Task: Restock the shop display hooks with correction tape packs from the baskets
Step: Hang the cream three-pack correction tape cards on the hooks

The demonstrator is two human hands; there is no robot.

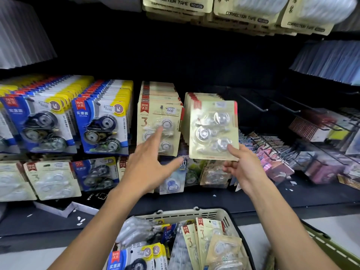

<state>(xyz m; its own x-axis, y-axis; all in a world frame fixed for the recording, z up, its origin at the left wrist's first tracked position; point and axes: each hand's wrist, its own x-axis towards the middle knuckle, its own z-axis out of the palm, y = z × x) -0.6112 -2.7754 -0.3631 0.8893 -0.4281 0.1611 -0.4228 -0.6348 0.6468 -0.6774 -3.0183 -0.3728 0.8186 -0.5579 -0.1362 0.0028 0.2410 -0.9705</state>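
My right hand [240, 166] pinches the bottom edge of a beige three-roll correction tape pack [213, 129], held upright in front of a hanging row of the same beige packs [191, 98]. My left hand [150, 162] is stretched out with straight fingers, its index fingertip at the front pack of the neighbouring beige row [158, 121]. Below, a cream basket [187, 214] holds several beige and blue packs [196, 242].
Blue-and-yellow pack rows [101, 117] hang to the left, and more packs [52, 180] lie on the shelf below. Bare black hooks [255, 104] stick out to the right above pink goods [272, 152]. Beige packs [247, 14] hang overhead. A green basket rim [331, 248] shows at the lower right.
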